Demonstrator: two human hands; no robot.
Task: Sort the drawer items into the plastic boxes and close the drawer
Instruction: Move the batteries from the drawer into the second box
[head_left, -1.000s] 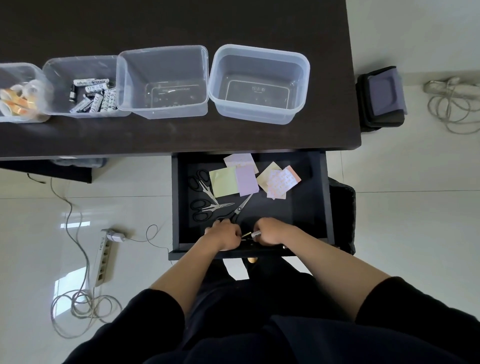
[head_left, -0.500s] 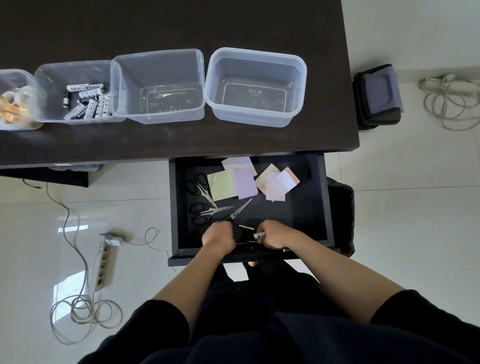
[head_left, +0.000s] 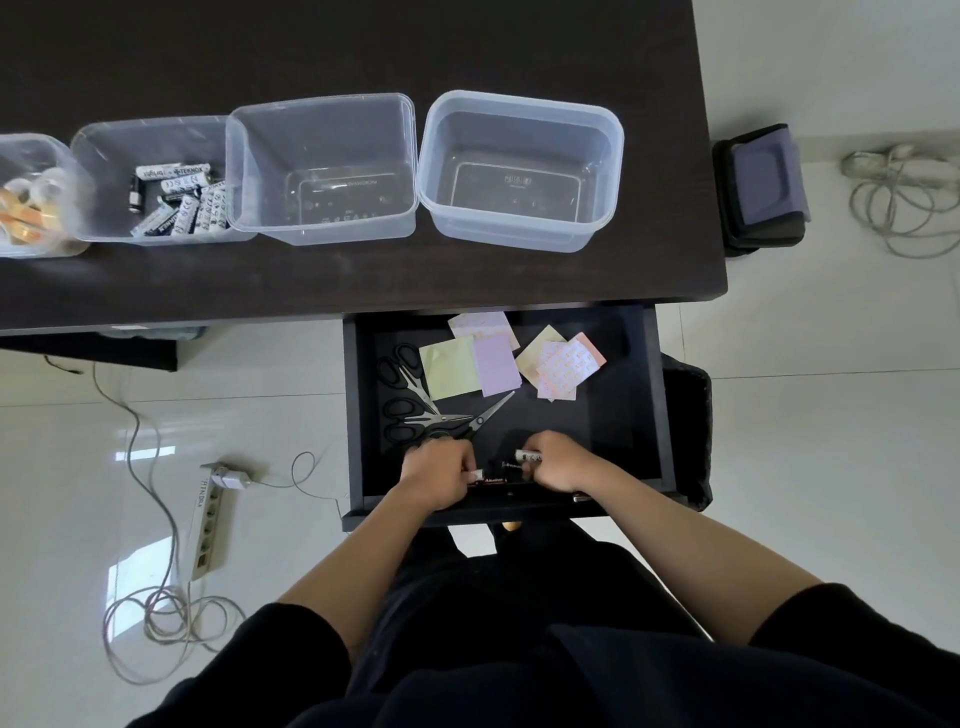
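The dark drawer (head_left: 652, 415) is pulled open under the desk. Both hands are at its front edge among loose batteries (head_left: 493, 479). My left hand (head_left: 439, 473) is curled with a white battery tip showing at its fingers. My right hand (head_left: 553, 465) grips a white battery (head_left: 527, 457). Behind the hands lie black-handled scissors (head_left: 415, 402) and pastel sticky notes (head_left: 496, 361). On the desk stand four clear boxes: one with tape rolls (head_left: 31, 202), one with batteries (head_left: 176, 202), and two with nothing inside (head_left: 324, 171) (head_left: 519, 166).
The dark desk (head_left: 363, 280) overhangs the drawer's back. A power strip (head_left: 208, 525) and coiled cables lie on the white floor to the left. A black pouch (head_left: 763, 187) and another cable lie on the right. A dark bin (head_left: 685, 431) stands beside the drawer.
The hands stay at the drawer's front; they have drawn slightly apart and shifted among the batteries. My right hand now shows a white battery held higher. The view tilted slightly.
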